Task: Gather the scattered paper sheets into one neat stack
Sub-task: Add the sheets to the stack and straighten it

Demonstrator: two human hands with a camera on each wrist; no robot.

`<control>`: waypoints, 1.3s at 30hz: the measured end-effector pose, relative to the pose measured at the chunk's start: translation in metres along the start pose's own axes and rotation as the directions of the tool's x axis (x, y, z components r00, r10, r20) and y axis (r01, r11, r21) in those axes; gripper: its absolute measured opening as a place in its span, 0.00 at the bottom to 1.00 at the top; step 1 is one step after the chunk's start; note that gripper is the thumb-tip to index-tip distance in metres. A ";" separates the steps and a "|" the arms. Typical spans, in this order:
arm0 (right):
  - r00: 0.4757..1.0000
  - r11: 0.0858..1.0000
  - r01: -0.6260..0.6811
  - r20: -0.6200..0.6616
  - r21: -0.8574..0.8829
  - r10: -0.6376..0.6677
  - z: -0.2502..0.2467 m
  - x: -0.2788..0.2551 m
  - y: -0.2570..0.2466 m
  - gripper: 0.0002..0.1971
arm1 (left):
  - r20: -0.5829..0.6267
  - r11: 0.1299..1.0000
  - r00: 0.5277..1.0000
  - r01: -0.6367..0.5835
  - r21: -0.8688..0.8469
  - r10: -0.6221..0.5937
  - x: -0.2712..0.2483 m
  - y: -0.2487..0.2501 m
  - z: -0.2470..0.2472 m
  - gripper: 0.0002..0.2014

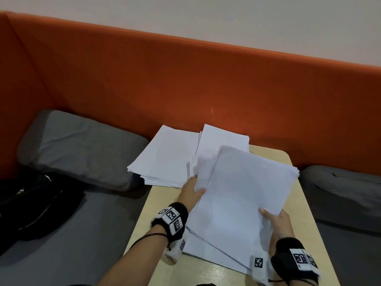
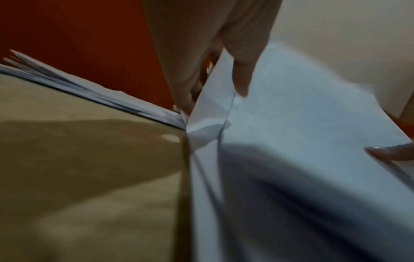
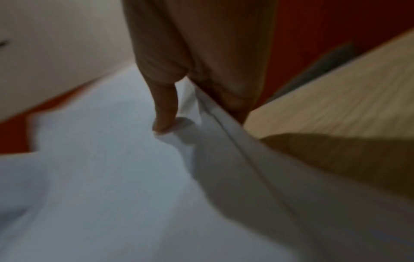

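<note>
Pinched by both edges, left hand (image 1: 192, 187) and right hand (image 1: 278, 222), thumbs on top: thick bundle of white paper sheets (image 1: 243, 195), lifted over pale wooden table (image 1: 162, 203), probably bound for fanned white pile (image 1: 165, 157) behind.

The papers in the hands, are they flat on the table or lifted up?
Lifted at the far end. The left hand and right hand grip the held sheets, tilted above the table.
</note>
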State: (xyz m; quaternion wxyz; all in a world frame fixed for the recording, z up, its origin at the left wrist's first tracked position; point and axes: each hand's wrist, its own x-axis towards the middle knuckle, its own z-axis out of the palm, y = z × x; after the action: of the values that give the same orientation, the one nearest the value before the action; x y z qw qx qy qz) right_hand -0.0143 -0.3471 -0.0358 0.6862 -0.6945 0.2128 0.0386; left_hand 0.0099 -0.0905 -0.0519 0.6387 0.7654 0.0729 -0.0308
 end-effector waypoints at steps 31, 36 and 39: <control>0.847 0.844 0.531 -0.016 0.070 -0.531 0.042 -0.032 -0.110 0.10 | -0.159 0.862 0.875 -0.480 -0.160 0.458 -0.011 0.131 -0.015 0.16; 0.879 0.881 0.473 0.050 0.020 -0.474 0.045 -0.028 -0.098 0.15 | -0.171 0.870 0.894 -0.445 -0.212 0.415 -0.012 0.124 -0.016 0.20; 0.912 0.913 0.405 0.095 -0.056 -0.399 0.048 -0.030 -0.097 0.13 | -0.219 0.861 0.870 -0.480 -0.166 0.443 -0.017 0.124 -0.013 0.25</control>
State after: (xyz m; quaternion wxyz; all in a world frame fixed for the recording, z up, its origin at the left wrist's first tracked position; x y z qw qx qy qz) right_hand 0.0040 -0.2966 0.0625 0.6610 -0.7465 0.0357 -0.0672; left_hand 0.0116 -0.1008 0.0737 0.6976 0.6864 -0.0549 0.1981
